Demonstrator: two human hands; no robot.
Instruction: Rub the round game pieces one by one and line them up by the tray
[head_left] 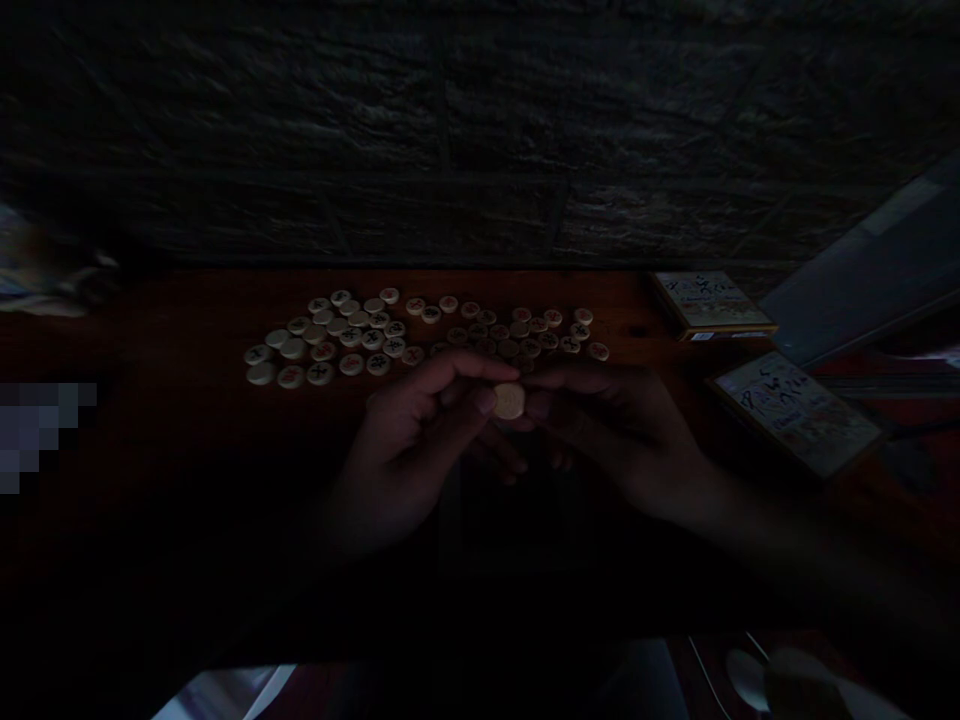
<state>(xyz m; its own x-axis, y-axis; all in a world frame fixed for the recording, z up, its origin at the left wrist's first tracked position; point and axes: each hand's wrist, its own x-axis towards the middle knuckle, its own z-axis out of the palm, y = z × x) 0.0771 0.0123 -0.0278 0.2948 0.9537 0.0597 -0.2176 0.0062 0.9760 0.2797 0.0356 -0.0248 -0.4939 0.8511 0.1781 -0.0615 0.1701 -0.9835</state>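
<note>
From across the room I am seeing one camera riding on the person's head, looking forward and steeply down over the table (pixel 199 310). It is sitting close above the left hand (pixel 409 440) and the right hand (pixel 637 430), which are showing mid-view while the forearms are running in from the lower corners. Beyond, it is facing the stone wall (pixel 495 130) along the table's far side; at the bottom, it is peering past the near edge.
</note>
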